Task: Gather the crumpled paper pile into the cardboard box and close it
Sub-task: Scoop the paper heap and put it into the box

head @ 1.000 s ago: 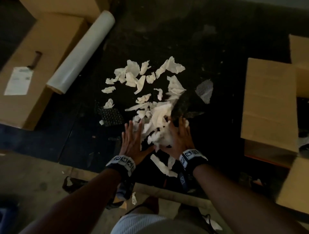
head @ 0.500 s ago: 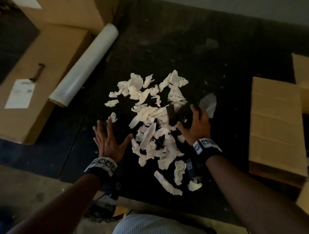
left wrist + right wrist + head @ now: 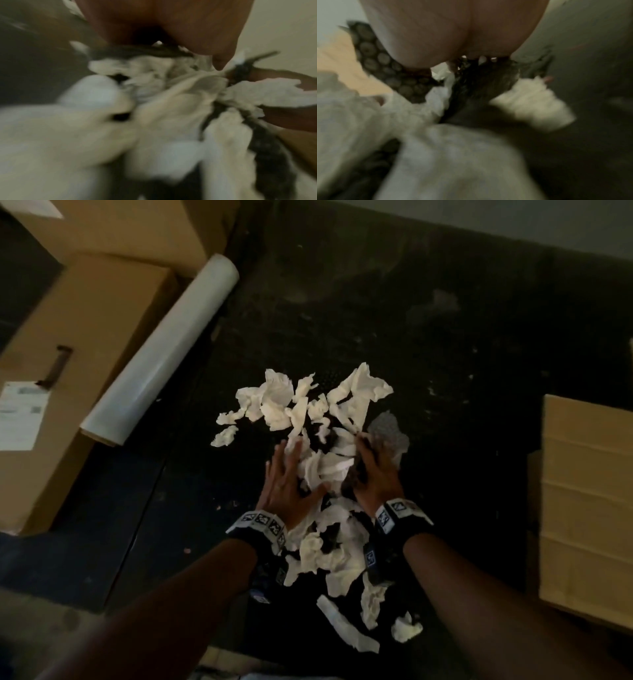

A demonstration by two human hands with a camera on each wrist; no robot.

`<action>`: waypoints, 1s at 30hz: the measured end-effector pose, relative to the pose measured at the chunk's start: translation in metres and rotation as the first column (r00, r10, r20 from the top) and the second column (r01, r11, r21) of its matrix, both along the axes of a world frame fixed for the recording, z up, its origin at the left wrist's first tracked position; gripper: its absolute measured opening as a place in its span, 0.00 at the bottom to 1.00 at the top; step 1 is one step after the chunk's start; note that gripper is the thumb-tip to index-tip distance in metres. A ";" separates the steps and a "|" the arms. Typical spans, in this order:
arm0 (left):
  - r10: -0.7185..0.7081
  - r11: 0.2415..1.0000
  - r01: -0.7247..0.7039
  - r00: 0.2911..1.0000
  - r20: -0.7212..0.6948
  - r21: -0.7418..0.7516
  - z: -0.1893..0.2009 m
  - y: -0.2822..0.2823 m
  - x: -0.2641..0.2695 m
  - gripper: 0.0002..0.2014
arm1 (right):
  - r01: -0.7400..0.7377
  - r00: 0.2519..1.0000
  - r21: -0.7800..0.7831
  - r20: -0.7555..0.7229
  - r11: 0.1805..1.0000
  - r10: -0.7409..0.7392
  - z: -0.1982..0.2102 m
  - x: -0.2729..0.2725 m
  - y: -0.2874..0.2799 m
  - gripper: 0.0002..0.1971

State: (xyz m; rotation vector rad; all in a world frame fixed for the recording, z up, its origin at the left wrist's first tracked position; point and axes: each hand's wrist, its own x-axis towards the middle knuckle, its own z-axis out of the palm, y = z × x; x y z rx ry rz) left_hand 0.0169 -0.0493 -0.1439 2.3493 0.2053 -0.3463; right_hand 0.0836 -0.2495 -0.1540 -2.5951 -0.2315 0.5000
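A pile of crumpled white paper scraps (image 3: 318, 440) lies on the dark floor in the head view, stretching from the middle toward me. My left hand (image 3: 286, 477) lies flat with straight fingers against the pile's left side. Pressing in from the right is my right hand (image 3: 375, 474), its fingers over paper and a grey bubble-wrap piece (image 3: 388, 433). A wad of paper (image 3: 329, 469) sits squeezed between both hands. The cardboard box (image 3: 585, 508) stands at the right edge, only a flap showing. Both wrist views are blurred, showing paper (image 3: 154, 108) and bubble wrap (image 3: 385, 65) under the palms.
A roll of clear stretch film (image 3: 161, 354) lies at upper left against a large closed carton (image 3: 78, 364) with a label (image 3: 20, 414). Loose scraps (image 3: 349, 631) trail between my forearms. A lighter floor strip (image 3: 41, 628) runs at lower left.
Both hands swept inward from the pile's outer sides and now press the paper together between them. The scraps are bunched tighter, and the view shifted left, cutting off more of the box.
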 end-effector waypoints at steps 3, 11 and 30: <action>0.062 0.998 -0.062 0.995 0.079 -0.001 0.008 0.000 0.000 0.48 | 0.048 0.991 0.126 0.122 0.991 -0.063 0.019 -0.007 0.008 0.34; 0.449 0.860 -0.458 0.889 0.094 0.225 0.025 0.079 0.047 0.47 | 0.203 0.961 0.039 0.184 0.978 -0.206 0.049 0.096 0.004 0.42; -0.365 0.890 0.382 0.924 -0.114 0.247 -0.015 0.062 0.161 0.59 | -0.489 0.868 -0.149 -0.185 0.859 0.462 0.018 0.160 0.068 0.64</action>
